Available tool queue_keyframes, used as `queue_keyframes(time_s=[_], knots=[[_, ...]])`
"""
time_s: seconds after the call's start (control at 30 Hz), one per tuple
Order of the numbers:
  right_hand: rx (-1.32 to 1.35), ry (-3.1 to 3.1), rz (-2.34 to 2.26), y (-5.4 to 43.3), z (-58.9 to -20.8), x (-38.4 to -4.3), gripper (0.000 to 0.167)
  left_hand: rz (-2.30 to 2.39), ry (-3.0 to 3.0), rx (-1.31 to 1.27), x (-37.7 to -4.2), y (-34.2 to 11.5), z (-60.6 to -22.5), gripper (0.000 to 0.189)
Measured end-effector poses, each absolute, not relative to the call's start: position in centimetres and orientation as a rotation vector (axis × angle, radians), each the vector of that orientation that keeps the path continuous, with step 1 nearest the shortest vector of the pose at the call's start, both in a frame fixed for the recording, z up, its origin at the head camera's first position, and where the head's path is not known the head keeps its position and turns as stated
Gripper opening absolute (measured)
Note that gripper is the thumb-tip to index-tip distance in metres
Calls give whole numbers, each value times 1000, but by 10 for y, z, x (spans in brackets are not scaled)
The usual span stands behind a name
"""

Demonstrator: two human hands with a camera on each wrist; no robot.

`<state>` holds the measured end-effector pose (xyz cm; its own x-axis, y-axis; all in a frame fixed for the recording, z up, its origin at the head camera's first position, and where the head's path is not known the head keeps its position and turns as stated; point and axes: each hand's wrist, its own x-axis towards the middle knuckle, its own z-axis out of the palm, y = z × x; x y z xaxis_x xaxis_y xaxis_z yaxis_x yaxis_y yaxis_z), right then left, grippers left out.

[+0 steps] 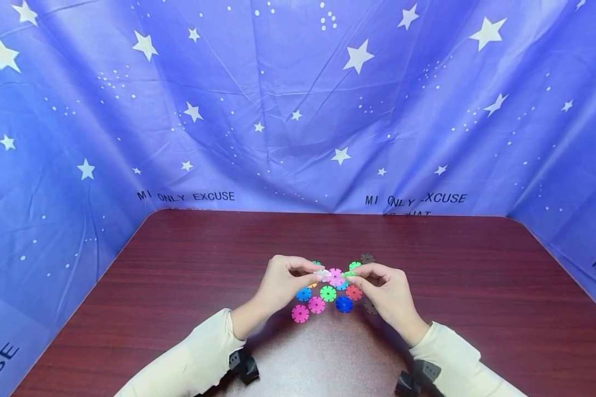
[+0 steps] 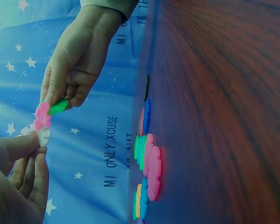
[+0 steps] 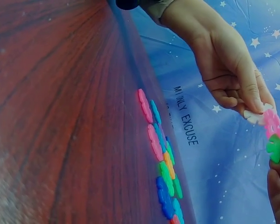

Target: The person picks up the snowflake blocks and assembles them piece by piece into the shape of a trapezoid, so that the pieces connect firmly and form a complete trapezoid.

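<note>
Above the table, both hands hold a joined row of notched plastic snowflake discs. The left hand (image 1: pixel 284 282) pinches the white disc (image 2: pixel 43 135) at one end between thumb and fingers. At the other end, the green disc (image 3: pixel 275 148) is pinched by the right hand (image 1: pixel 391 289). Between them sits a pink disc (image 1: pixel 334 277), slotted to the white one and meeting the green one at its edge. In the left wrist view, the green disc lies at an angle to the pink one, partly hidden behind the fingers.
Under the hands, several loose discs lie flat on the dark red table (image 1: pixel 178 275), among them a pink disc (image 1: pixel 300 314), a dark blue disc (image 1: pixel 344 304) and a red disc (image 1: pixel 354 292). A grey disc (image 1: pixel 368 258) lies farther back. A starry blue curtain (image 1: pixel 278 82) surrounds the table.
</note>
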<state>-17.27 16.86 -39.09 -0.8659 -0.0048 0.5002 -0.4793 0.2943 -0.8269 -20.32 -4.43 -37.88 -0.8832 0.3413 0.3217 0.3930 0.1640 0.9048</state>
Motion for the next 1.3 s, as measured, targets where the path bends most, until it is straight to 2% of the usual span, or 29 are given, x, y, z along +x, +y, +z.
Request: queue_keyframes(time_s=[0.23,0.47,0.67,1.03,1.3], knots=[[452,-2189,1602,172,-393,-174,10,-1913,-2393,-783,-207,-51,-378,20],[425,-2231,1593,172,-380,-168,12,-1983,-2440,-752,-211,-77,-380,26],[401,-2255,1600,169,-366,-159,11,-2039,-2547,-654,-219,-104,-394,29],[440,-2273,1580,172,-368,-158,9,-2028,-2756,-482,-233,-132,-412,32],[435,-2252,1601,173,-368,-158,10,-1957,-2777,-621,-241,-136,-422,31]])
